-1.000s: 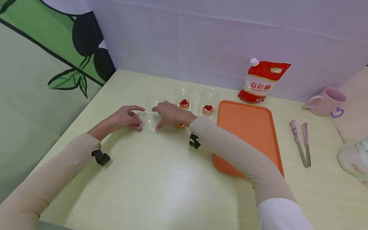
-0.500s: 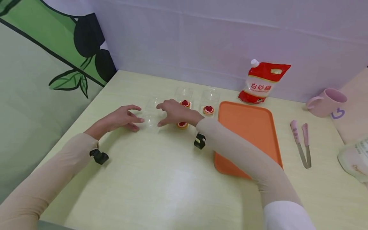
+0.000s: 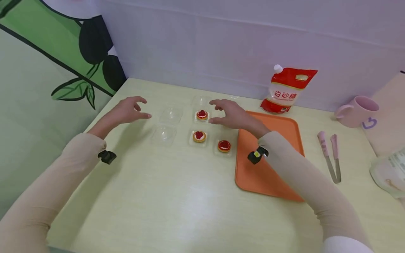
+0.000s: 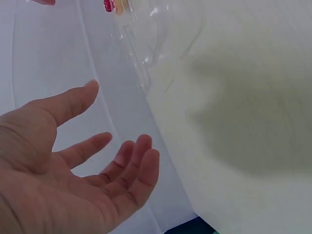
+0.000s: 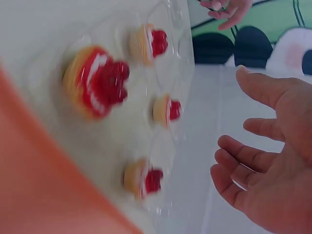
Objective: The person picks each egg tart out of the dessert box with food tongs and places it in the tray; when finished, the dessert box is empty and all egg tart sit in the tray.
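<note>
My left hand (image 3: 128,109) hovers at the far left of the table, fingers loosely spread and holding nothing. To its right lies an opened clear plastic box (image 3: 164,135) with nothing in it. My right hand (image 3: 232,114) is also bare, its fingers relaxed, above the back of the group of berry tarts. In the head view I see a back tart (image 3: 202,115), a middle tart (image 3: 199,136) and a front tart (image 3: 224,146), each in a clear box. Another tart (image 5: 143,178) shows in the right wrist view; my right hand hides it from the head camera.
An orange tray (image 3: 269,172) lies under my right forearm. Behind it stands a red-and-white sugar pouch (image 3: 286,89). Farther right are a pink mug (image 3: 360,111), two pink-handled knives (image 3: 330,156) and a whitish container (image 3: 390,174) at the edge. A cloth wall closes the back.
Both hands have drawn apart from the tartless box: the left back and leftward, the right to the right. The front tart has come into view, while the back right one is now covered.
</note>
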